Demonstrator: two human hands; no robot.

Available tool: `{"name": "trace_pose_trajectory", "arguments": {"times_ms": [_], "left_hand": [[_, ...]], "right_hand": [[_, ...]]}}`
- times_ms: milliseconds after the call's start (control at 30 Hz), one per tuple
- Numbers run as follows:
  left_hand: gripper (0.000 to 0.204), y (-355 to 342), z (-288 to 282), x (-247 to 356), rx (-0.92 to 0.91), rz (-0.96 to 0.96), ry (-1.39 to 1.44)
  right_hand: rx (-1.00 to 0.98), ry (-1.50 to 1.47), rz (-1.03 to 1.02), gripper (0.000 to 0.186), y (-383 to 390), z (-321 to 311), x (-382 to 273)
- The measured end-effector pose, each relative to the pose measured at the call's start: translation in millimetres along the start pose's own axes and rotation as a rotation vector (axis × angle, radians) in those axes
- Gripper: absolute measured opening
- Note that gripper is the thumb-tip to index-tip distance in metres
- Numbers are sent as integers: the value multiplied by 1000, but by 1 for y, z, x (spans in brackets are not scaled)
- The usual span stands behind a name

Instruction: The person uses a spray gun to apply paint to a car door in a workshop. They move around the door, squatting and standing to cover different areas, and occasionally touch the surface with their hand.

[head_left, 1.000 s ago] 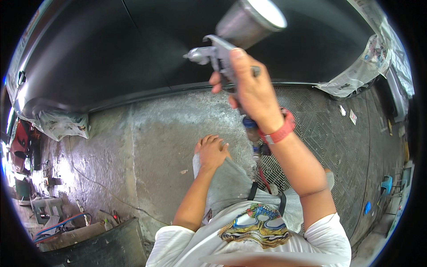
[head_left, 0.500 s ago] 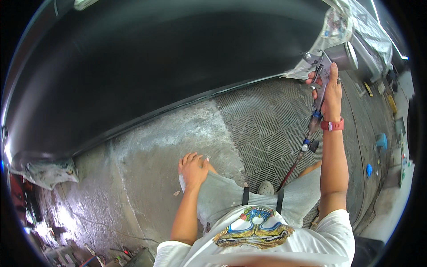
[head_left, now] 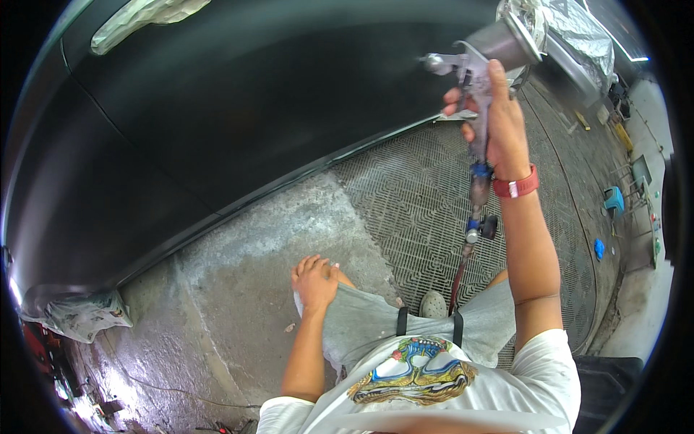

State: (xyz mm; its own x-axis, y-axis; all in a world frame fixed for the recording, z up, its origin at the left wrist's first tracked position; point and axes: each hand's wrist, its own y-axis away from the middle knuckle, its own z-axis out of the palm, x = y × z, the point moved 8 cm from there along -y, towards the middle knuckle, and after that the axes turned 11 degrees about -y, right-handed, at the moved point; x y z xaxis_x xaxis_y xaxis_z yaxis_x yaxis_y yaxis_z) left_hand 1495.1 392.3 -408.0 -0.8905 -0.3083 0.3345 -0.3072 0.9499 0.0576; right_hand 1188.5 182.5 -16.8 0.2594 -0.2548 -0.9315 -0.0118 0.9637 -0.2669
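In my right hand is a metal spray gun, gripped by its handle, with a grey paint cup on top. Its nozzle points left toward the dark car body panel, apart from the surface. Some of my fingers wrap round to the trigger side. From the handle's lower end hang a blue-ringed fitting, a small regulator and a reddish hose. My left hand lies over my left knee, fingers stretched out, holding nothing.
Plastic masking sheet covers a part at the far right; more masking hangs at the lower left. Dark ridged mats adjoin bare concrete. A blue stool and a blue object are by the right wall.
My right hand and the spray gun have moved left and up, across the car panel. More of the panel's left part shows. My left hand stays on the knee.
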Motion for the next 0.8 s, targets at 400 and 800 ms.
{"name": "trace_pose_trajectory", "arguments": {"times_ms": [400, 800], "left_hand": [[42, 3, -2, -4, 71, -5, -13], [37, 5, -9, -9, 45, -48, 29]], "right_hand": [[-630, -90, 117, 70, 78, 240, 14], [-494, -87, 25, 72, 27, 192, -6]]}}
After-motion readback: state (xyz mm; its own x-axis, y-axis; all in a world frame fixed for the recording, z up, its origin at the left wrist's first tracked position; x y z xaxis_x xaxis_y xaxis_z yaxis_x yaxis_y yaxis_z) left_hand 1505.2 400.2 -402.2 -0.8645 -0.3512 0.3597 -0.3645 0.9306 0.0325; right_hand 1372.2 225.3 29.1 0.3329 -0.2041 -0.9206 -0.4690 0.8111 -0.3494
